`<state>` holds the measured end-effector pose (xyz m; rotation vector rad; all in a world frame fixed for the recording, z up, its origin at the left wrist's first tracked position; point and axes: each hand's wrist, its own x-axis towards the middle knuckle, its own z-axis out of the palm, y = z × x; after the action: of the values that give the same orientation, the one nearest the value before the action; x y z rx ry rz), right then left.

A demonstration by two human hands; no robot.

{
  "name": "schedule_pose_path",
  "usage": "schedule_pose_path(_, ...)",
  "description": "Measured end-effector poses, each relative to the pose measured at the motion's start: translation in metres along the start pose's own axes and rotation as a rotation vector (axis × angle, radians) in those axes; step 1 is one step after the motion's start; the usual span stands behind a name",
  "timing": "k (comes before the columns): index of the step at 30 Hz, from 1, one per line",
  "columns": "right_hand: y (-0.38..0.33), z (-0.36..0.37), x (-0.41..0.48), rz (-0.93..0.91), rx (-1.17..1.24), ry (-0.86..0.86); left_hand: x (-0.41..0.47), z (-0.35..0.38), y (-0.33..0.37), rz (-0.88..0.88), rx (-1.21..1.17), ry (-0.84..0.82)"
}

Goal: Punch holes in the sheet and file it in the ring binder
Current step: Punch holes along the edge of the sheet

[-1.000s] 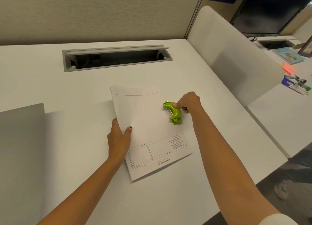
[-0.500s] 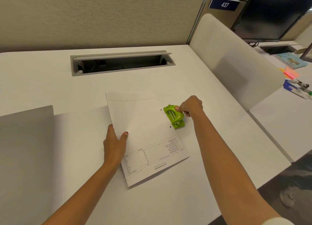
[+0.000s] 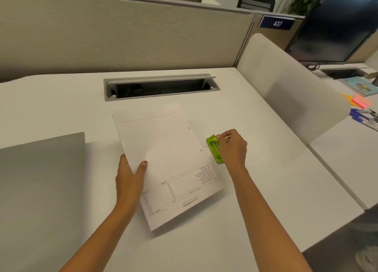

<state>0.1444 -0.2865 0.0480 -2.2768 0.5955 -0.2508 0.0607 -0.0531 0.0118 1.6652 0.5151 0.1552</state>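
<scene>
A white printed sheet (image 3: 163, 153) lies on the white desk (image 3: 266, 179), its text upside down to me. Two small punched holes show near its right edge. My left hand (image 3: 131, 175) grips the sheet's left edge, thumb on top. A small lime-green hole punch (image 3: 213, 150) rests on the desk just right of the sheet, apart from its edge. My right hand (image 3: 233, 147) is closed around the punch from the right. A grey ring binder (image 3: 41, 190) lies closed at the left.
A grey cable tray (image 3: 161, 86) with its lid open is set into the desk behind the sheet. A rounded white divider (image 3: 286, 87) stands at the right. Beyond it are sticky notes (image 3: 361, 102), pens and a dark monitor (image 3: 335, 26).
My right hand has pulled the green punch off the sheet's right edge onto the desk. Two holes now show in the sheet. My left hand has kept hold of the sheet.
</scene>
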Motion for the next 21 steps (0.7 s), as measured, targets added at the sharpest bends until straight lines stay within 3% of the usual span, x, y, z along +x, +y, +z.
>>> schedule_pose_path(3,-0.003,0.002,-0.039,0.021,0.216,-0.021,-0.003,-0.01,0.008,0.04,-0.054,0.042)
schedule_pose_path(7,-0.007,0.007,-0.09,0.227,0.486,-0.094,-0.006,-0.024,0.017,0.079,-0.119,0.113)
schedule_pose_path(10,-0.005,0.009,-0.12,0.453,0.985,-0.312,-0.01,-0.032,0.024,0.08,-0.203,0.204)
schedule_pose_path(12,-0.01,0.01,-0.139,0.463,1.192,-0.494,-0.016,-0.036,0.03,0.085,-0.268,0.255)
schedule_pose_path(15,-0.025,0.015,-0.165,0.359,1.205,-0.62,-0.027,-0.041,0.036,0.065,-0.354,0.289)
schedule_pose_path(21,-0.047,0.016,-0.189,0.182,0.929,-0.366,-0.053,-0.056,0.043,0.092,-0.5,0.325)
